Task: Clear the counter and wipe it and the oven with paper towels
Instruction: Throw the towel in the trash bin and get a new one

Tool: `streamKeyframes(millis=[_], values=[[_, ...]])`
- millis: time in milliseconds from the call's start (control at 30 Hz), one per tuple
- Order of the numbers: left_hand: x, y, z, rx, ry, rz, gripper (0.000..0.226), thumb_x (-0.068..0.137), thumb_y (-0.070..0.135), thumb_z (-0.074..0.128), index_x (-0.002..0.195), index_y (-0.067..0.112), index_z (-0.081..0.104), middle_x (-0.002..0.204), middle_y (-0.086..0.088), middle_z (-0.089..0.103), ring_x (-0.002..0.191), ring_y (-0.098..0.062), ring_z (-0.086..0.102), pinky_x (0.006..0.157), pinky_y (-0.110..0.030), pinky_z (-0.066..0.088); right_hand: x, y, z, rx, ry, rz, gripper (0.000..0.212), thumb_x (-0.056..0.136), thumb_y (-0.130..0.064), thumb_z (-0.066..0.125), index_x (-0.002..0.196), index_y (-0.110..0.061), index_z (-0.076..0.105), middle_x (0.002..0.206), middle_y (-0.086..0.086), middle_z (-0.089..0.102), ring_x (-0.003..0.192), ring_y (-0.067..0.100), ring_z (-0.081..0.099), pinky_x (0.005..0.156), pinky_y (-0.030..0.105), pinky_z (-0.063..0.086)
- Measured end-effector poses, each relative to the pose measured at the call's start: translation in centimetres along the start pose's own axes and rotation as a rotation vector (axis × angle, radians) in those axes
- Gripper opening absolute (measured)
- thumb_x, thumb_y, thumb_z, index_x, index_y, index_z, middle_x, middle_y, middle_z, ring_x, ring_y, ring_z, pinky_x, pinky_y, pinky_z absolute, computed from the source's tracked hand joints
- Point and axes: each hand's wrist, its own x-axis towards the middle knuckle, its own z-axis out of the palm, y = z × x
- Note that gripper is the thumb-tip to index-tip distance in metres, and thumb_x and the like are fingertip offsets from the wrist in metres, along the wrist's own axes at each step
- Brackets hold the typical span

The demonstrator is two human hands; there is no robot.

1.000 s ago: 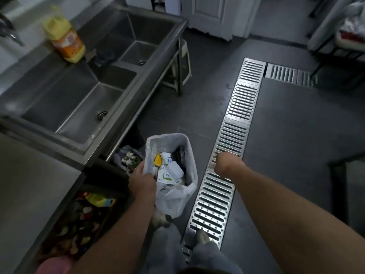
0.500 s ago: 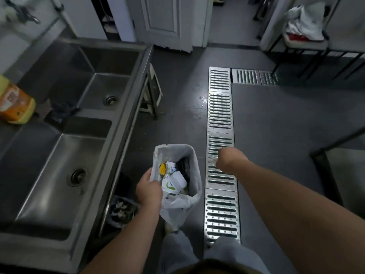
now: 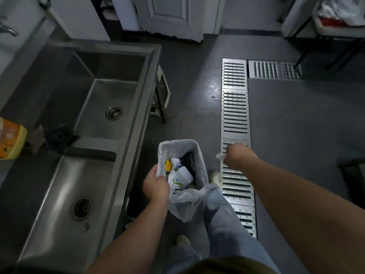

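A white plastic bag hangs open in front of me, filled with small white cartons and a yellow item. My left hand grips the bag's near left rim. My right hand is held out to the right of the bag with its fingers curled round a small white scrap, above the floor grate. No paper towel roll, counter top or oven shows in this view.
A steel double sink runs along the left, with a yellow bottle and a dark scrubber on its divider. A metal floor drain grate runs ahead on the right. A stool stands past the sink. A door is ahead.
I have walked forward along the sink carrying the bag, so the sink slid back on the left. Both hands keep their hold; a white scrap now shows in my right hand.
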Motion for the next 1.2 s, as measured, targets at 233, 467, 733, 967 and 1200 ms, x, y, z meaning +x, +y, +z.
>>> streamKeyframes(millis=[233, 467, 733, 967, 1200], values=[[8.8, 5.9, 8.6, 0.031, 0.101, -0.059, 0.036, 0.087, 0.008, 0.053, 0.099, 0.033, 0.076, 0.089, 0.012, 0.073, 0.085, -0.014, 0.070, 0.070, -0.027, 0.054, 13.4, -0.5, -5.9, 0.049, -0.040, -0.090, 0.051, 0.090, -0.060, 0.051, 0.104, -0.013, 0.065, 0.104, 0.012, 0.067, 0.098, 0.031, 0.063, 0.075, 0.032, 0.045], [16.1, 11.4, 14.8, -0.048, 0.159, -0.079, 0.035, 0.094, 0.006, 0.055, 0.117, 0.027, 0.071, 0.103, 0.008, 0.070, 0.083, -0.006, 0.063, 0.058, -0.016, 0.044, 23.0, 0.3, -10.6, 0.019, -0.090, -0.057, 0.044, 0.093, -0.055, 0.049, 0.105, -0.014, 0.062, 0.103, 0.010, 0.065, 0.097, 0.029, 0.062, 0.076, 0.033, 0.047], [28.3, 9.8, 22.4, -0.081, 0.085, -0.126, 0.041, 0.094, 0.005, 0.054, 0.119, 0.033, 0.070, 0.105, 0.011, 0.070, 0.096, -0.013, 0.067, 0.079, -0.033, 0.059, 33.5, -2.1, -6.7, 0.134, -0.013, 0.028, 0.027, 0.085, -0.034, 0.054, 0.106, -0.018, 0.062, 0.104, 0.007, 0.063, 0.091, 0.027, 0.061, 0.074, 0.031, 0.048], [41.2, 2.6, 27.3, -0.099, 0.174, -0.171, 0.044, 0.093, -0.002, 0.053, 0.122, 0.026, 0.069, 0.108, 0.005, 0.070, 0.099, -0.018, 0.068, 0.090, -0.042, 0.058, 44.0, -4.3, 1.7, 0.227, 0.055, 0.002, 0.020, 0.084, -0.030, 0.053, 0.098, -0.018, 0.063, 0.100, 0.008, 0.061, 0.082, 0.028, 0.056, 0.069, 0.028, 0.038], [51.6, -5.5, 31.7, -0.283, 0.287, -0.220, 0.036, 0.096, 0.004, 0.053, 0.122, 0.023, 0.069, 0.112, -0.002, 0.069, 0.099, -0.022, 0.067, 0.084, -0.036, 0.056, 51.9, -4.2, 10.5, 0.262, 0.153, -0.085, 0.021, 0.086, -0.030, 0.055, 0.103, -0.019, 0.063, 0.104, 0.005, 0.058, 0.091, 0.029, 0.061, 0.067, 0.028, 0.035]])
